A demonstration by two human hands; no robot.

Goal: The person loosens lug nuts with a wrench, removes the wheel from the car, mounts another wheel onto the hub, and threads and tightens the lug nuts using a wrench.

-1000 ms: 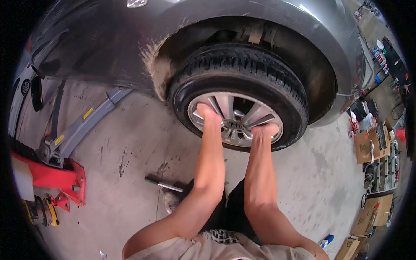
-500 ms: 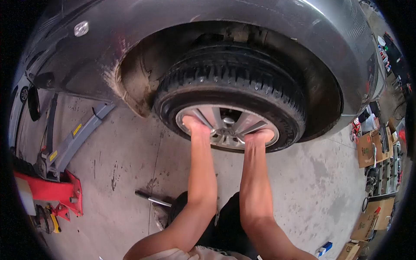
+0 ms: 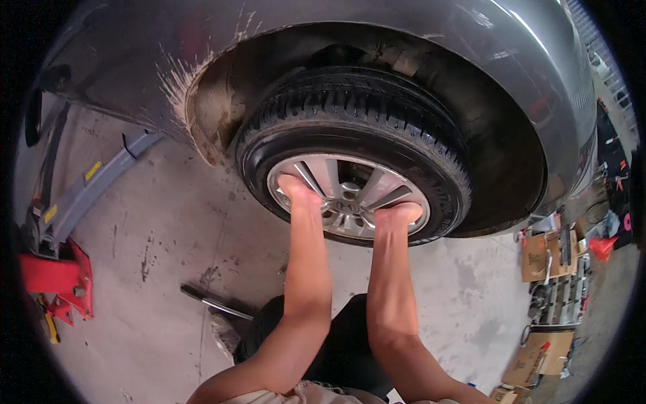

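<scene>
A car wheel [image 3: 328, 167], with a black tyre and a silver alloy rim, sits tilted in the wheel arch of a dark grey car [image 3: 155, 87]. My left hand [image 3: 300, 191] grips the rim on its left side, its fingers reaching in between the spokes and out of sight. On the lower right of the same rim, my right hand [image 3: 399, 215] holds on in a like way, fingertips hidden behind the spokes. Both arms stretch straight forward. A round centre cap [image 3: 347, 207] with a logo shows between the hands.
Left on the floor stand a red jack [image 3: 60, 276] and a grey lift arm [image 3: 101, 176] with yellow labels. A long-handled bar [image 3: 215, 302] lies near my foot. Cardboard boxes [image 3: 536, 258] and tools line the right side. Scraped paint marks the arch's left edge.
My view has shifted, so the jack, lift arm and boxes sit further left in the picture. Both hands keep their hold on the wheel, which looks slightly more face-on.
</scene>
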